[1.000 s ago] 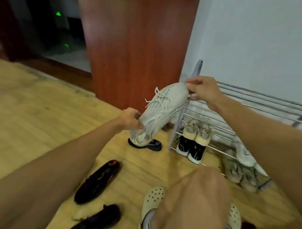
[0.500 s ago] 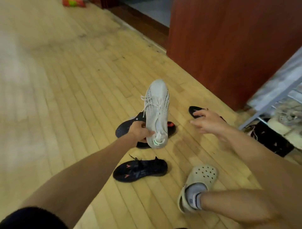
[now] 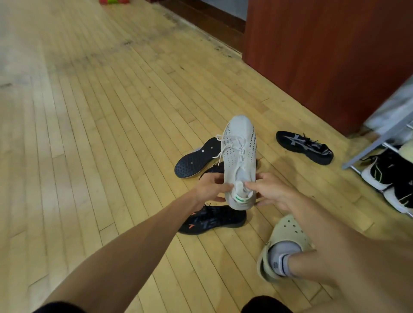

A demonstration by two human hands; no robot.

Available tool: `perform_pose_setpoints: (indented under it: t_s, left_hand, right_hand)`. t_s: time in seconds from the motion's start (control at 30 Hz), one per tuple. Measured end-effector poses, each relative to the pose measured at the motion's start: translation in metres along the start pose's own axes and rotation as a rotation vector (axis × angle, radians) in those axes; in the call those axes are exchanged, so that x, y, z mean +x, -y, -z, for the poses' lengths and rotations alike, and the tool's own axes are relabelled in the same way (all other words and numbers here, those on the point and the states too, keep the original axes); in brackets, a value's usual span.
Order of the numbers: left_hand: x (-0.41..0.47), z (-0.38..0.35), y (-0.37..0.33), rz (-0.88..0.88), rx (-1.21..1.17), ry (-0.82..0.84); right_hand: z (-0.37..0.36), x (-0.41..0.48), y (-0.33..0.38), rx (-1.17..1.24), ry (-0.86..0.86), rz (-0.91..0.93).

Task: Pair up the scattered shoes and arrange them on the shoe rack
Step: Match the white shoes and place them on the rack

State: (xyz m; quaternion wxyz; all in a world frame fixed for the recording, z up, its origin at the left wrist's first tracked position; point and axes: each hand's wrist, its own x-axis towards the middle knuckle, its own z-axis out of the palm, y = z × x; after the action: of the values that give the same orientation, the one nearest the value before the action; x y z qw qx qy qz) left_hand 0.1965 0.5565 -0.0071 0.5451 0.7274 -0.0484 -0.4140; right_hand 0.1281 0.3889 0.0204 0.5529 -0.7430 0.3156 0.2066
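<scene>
Both hands clasp the heel end of the white sneaker [image 3: 240, 156]: the left hand [image 3: 211, 187] curls its fingers round the heel from the left side, and the right hand [image 3: 271, 193] pinches the collar and heel from the right. That shoe is held off the floor at the centre of the frame, toe pointing away toward the top, its white laces hanging loose and a green stripe showing on the heel. Nearest the camera, at lower right, a pale clog [image 3: 288, 232] sits on the person's foot over a white sock [image 3: 282, 254]. Just under the held heel, a black sneaker with orange marks [image 3: 214, 220] lies on the wooden floor [image 3: 100, 134], toe toward the left. Beyond the hands, partly hidden behind the white shoe, an overturned dark shoe [image 3: 196, 158] shows its studded sole. Further right, well apart from these, a black sneaker with grey stripes [image 3: 304, 145] lies alone on the boards. At the right edge the shoe rack [image 3: 375, 145] comes into the frame with its grey metal leg, and a pair of black-and-white sneakers [image 3: 384, 174] stands on its low tier, toes out toward the floor. Behind, a reddish-brown wooden panel [image 3: 324, 55] fills the upper right. At the very top left of centre, small red and green objects [image 3: 111, 1] are too cropped to identify.
</scene>
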Motion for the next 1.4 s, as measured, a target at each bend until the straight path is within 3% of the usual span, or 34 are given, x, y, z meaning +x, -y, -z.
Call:
perform_pose_setpoints:
  t_s: [0.13, 0.23, 0.33, 0.43, 0.5, 0.67, 0.93, 1.03, 1.23, 1.33, 1.4]
  left_hand:
    - [0.026, 0.003, -0.007, 0.095, -0.085, 0.14]
    - [0.064, 0.016, -0.005, 0.142, -0.048, 0.074]
    - [0.114, 0.037, 0.003, 0.152, 0.19, -0.097]
    - [0.164, 0.065, 0.022, 0.129, 0.649, -0.157]
    - [0.193, 0.083, 0.035, 0.119, 0.813, -0.213]
    - [0.242, 0.105, 0.037, 0.156, 0.902, -0.362]
    - [0.266, 0.098, 0.038, 0.257, 1.147, -0.349]
    - [0.254, 0.078, 0.036, 0.108, 1.219, -0.41]
    - [0.218, 0.07, 0.001, -0.361, 1.321, -0.638]
    - [0.197, 0.067, -0.028, -0.588, 1.264, -0.621]
    - [0.183, 0.059, -0.043, -0.78, 1.237, -0.565]
  right_hand:
    - [0.01, 0.024, -0.002, 0.05, -0.047, -0.016]
    - [0.014, 0.053, -0.007, 0.085, -0.051, -0.069]
    - [0.015, 0.083, -0.016, 0.105, -0.06, -0.134]
    - [0.014, 0.111, -0.03, 0.095, -0.065, -0.184]
    - [0.014, 0.129, -0.042, 0.066, -0.053, -0.21]
    - [0.009, 0.159, -0.073, 0.008, 0.008, -0.254]
    - [0.008, 0.161, -0.083, 0.0, 0.006, -0.302]
    - [0.015, 0.152, -0.073, -0.08, -0.019, -0.277]
    - [0.046, 0.136, -0.021, -0.199, -0.184, -0.113]
    - [0.067, 0.129, 0.011, -0.222, -0.278, -0.026]
    - [0.077, 0.125, 0.027, -0.06, -0.329, 0.007]
